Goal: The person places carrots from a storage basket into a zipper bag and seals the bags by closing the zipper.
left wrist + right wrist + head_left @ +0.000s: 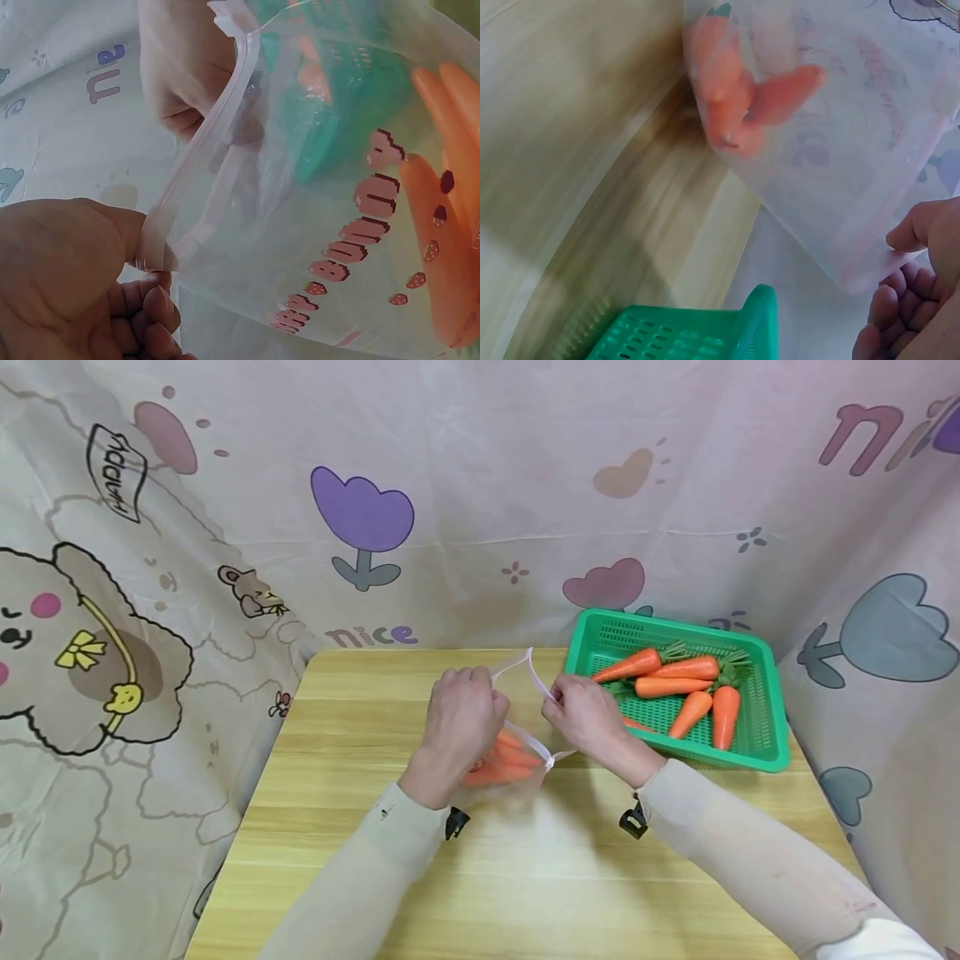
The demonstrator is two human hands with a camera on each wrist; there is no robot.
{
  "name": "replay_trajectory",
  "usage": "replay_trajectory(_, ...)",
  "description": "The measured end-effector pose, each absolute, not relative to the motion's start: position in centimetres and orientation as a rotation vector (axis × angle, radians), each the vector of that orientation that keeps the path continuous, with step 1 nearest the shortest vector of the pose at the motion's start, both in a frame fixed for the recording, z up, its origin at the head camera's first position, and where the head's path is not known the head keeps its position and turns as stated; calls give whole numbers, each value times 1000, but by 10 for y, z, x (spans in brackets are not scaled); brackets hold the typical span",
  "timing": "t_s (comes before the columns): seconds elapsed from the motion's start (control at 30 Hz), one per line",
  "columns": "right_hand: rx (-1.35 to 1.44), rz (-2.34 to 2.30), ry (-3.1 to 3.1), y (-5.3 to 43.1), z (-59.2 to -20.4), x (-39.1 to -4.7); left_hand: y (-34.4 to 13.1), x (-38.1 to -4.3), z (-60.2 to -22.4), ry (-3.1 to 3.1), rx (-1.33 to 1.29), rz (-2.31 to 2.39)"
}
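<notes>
Clear printed bag (832, 142), mouth spread, above a wooden table (337, 735).
Left hand (465, 714) and right hand (590, 717) each pinched its rim; bagged carrots (510, 758) lay within. Beyond, rightward, a green basket (778, 727) held further carrots (678, 686); a patterned cloth (472, 468) hung behind.

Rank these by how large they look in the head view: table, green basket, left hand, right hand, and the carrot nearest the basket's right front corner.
1. Table
2. Green basket
3. Left hand and right hand: too alike to rank
4. Carrot
</notes>
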State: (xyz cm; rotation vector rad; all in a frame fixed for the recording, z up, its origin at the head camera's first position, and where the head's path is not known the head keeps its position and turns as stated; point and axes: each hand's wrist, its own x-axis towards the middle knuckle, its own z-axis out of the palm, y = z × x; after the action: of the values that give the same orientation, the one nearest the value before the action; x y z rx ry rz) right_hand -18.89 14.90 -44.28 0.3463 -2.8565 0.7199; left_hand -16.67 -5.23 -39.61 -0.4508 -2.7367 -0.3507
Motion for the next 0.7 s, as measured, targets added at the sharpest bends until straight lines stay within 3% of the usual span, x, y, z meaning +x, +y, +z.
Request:
replay_trajectory(0.4,470,734,-2820,167,-450,-187,-53,-167,-398,-2718,-474,-433)
replay_trajectory(0.7,638,525,-2750,211,-442,-193,-54,-165,-397,-2737,-466,-472)
